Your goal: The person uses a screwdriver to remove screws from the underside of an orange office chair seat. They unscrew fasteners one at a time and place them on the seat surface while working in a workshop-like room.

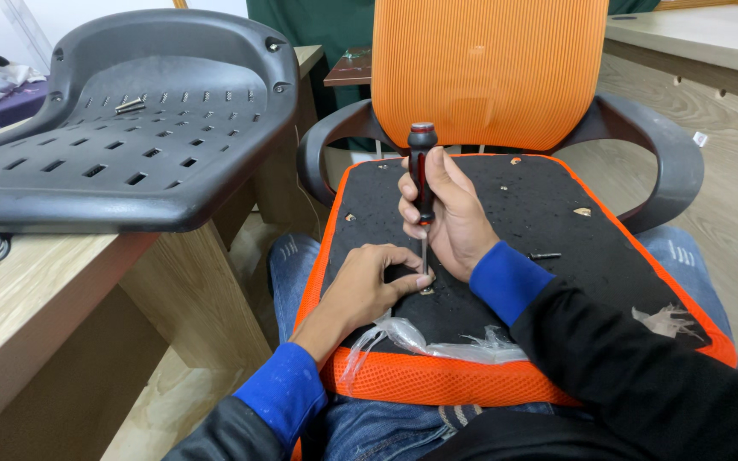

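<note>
Two hands work a screwdriver (423, 183) on an orange-edged chair seat (557, 213) lying across the person's lap.

Its black-and-red handle stands upright in the closed right hand (448, 224), the shaft tip meeting a small fitting (426, 290) near the seat's front edge. The left hand (367, 286) rests flat beside it, fingertips pinching at the tip. Clear plastic wrap (420, 340) bunches along the front edge; a loose screw (545, 255) lies toward the right edge. A grey plastic seat shell (113, 145) sits on the wooden surface (19, 299) at left.
</note>
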